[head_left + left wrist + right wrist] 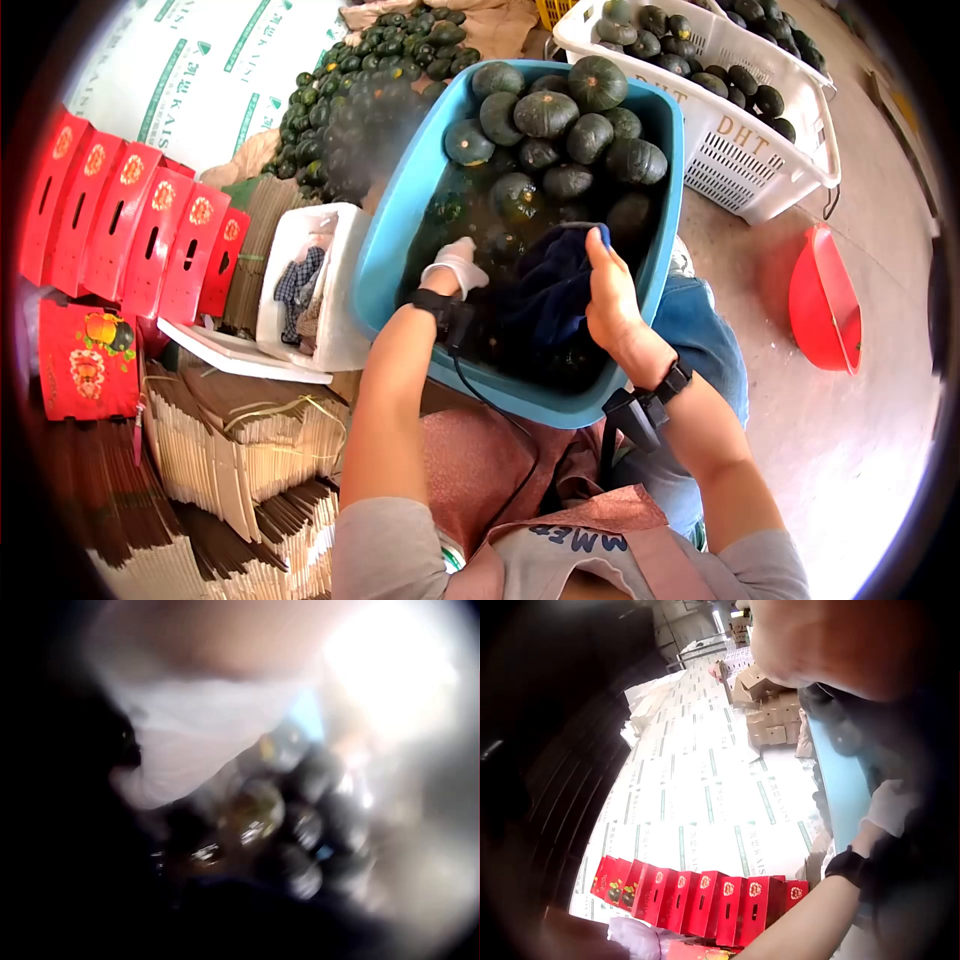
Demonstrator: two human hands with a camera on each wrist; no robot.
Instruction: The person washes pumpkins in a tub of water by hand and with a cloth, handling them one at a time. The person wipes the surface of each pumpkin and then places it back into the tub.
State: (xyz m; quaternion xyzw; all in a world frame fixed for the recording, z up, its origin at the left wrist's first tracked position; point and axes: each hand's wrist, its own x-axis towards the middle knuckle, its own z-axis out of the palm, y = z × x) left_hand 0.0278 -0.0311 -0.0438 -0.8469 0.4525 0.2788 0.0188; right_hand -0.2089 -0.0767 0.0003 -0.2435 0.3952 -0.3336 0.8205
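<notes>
In the head view my left hand (pixel 457 268), in a white glove, is low over the dark water at the left side of a blue tub (pixel 395 240); its fingers are partly hidden. The left wrist view shows the white glove (pixel 195 735) blurred beside dark green squashes (pixel 259 810). My bare right hand (pixel 615 305) holds a bunched dark blue cloth (pixel 550 285) by its right side, one digit pointing up and the others hidden. Round dark green squashes (pixel 545 114) are piled at the tub's far end, some partly in water.
White crates (pixel 760 165) of squashes stand at the upper right, a red basin (pixel 825 300) on the floor at right. Left of the tub are a foam box (pixel 345 290), red cartons (pixel 120 220) and stacked cardboard (pixel 200 460). More squashes (pixel 350 120) lie beyond.
</notes>
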